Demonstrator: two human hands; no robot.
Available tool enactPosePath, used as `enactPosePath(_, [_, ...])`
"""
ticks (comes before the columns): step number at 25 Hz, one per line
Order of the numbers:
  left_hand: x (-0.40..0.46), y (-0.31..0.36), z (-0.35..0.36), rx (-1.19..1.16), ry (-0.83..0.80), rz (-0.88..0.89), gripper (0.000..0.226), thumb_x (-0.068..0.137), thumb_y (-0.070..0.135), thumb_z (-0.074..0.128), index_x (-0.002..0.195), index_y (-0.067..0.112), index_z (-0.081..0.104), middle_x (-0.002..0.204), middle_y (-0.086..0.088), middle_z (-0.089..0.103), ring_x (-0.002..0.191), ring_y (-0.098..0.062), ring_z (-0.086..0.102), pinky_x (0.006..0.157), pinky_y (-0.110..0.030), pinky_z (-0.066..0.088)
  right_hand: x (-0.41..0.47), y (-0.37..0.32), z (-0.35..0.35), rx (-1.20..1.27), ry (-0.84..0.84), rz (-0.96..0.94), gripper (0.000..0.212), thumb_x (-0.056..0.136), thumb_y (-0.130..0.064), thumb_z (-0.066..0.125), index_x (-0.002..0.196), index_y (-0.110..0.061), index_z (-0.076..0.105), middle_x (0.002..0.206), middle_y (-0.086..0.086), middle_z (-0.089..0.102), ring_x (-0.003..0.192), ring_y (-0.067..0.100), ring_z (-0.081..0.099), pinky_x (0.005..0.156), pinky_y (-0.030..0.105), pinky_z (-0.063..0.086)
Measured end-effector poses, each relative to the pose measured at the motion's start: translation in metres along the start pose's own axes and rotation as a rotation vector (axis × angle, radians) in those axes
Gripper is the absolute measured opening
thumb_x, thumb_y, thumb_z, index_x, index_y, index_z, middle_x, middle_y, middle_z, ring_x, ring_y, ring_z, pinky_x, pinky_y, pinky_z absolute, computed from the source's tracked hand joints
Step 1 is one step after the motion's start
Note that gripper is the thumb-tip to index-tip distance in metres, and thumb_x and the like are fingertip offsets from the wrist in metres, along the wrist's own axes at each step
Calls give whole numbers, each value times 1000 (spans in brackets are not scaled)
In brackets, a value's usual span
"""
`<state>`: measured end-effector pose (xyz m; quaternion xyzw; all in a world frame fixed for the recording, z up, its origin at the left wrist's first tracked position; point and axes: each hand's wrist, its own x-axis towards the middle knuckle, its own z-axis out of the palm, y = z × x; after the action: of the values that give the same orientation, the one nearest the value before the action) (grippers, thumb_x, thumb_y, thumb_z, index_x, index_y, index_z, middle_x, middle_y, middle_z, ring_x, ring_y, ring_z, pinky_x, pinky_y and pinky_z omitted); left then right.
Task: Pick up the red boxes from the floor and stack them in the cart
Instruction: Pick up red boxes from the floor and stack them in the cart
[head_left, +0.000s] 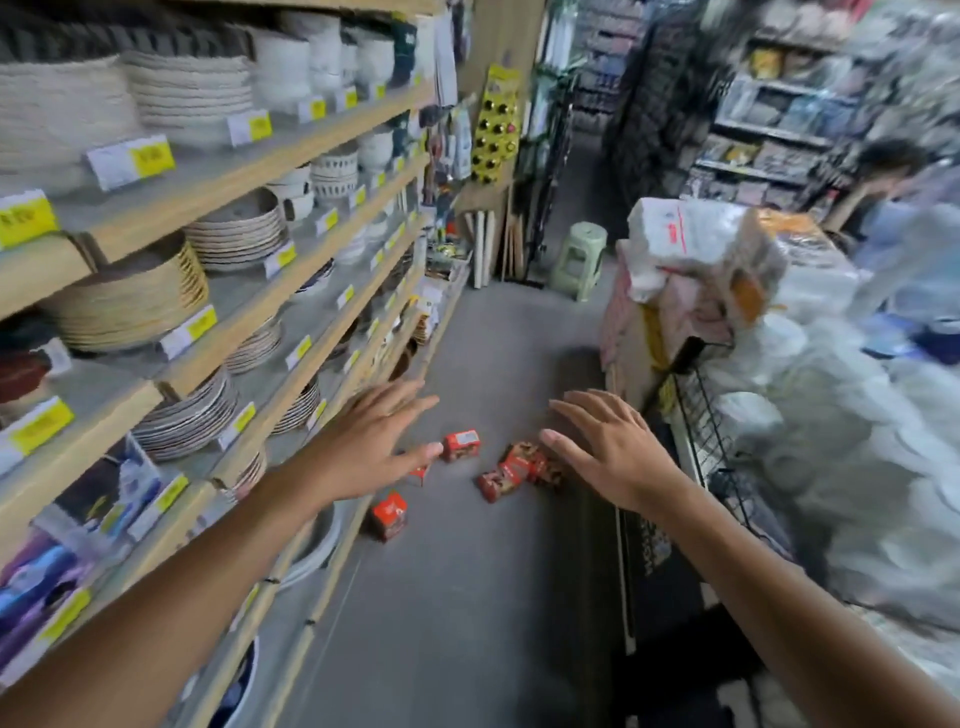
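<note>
You are reaching with your left hand (371, 447) and right hand (615, 452) spread and empty; the red boxes (511, 467) are all lying on the floor (467, 597), none visibly stacked.

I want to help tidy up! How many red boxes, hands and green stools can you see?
Red boxes: 6 (one is half hidden behind the left hand, and the heap by the right hand is blurry)
Hands: 2
Green stool: 1
Total: 9
</note>
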<state>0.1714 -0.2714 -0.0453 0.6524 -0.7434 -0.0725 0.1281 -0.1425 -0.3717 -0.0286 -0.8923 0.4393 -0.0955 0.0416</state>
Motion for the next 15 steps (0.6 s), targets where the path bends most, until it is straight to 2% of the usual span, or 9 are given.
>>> enactPosePath(3, [43,-4,26,-21,-51,81,110,71,94,-2,156,31,31,164,7,21,152,-15,13,122,-32,8,-3,32,15,-8,-36,89,84,90,-81,22,151,-28,46,156,-5,44,149,18,30,123,38,21])
enactPosePath(8, [118,-9,67,-13,-120,89,84,85,81,28,156,35,27,163,11,20,151,-10,12,121,-29,11,33,95,43,-6,-98,151,89,88,-85,18,155,-29,37,158,-6,41,148,18,31,121,40,26])
enactPosePath(10, [151,-13,85,-8,-153,59,79,89,76,34,156,36,25,164,12,17,151,-11,10,121,-32,12,58,122,59,7,-121,152,83,91,-81,25,155,-30,36,158,-6,40,148,18,30,121,40,26])
enactPosePath(15, [237,-26,128,1,-244,-60,96,76,90,12,156,38,23,166,13,6,154,-13,0,124,-46,14,137,202,87,81,-264,137,75,95,-73,38,157,-32,29,161,-6,36,149,20,30,121,42,30])
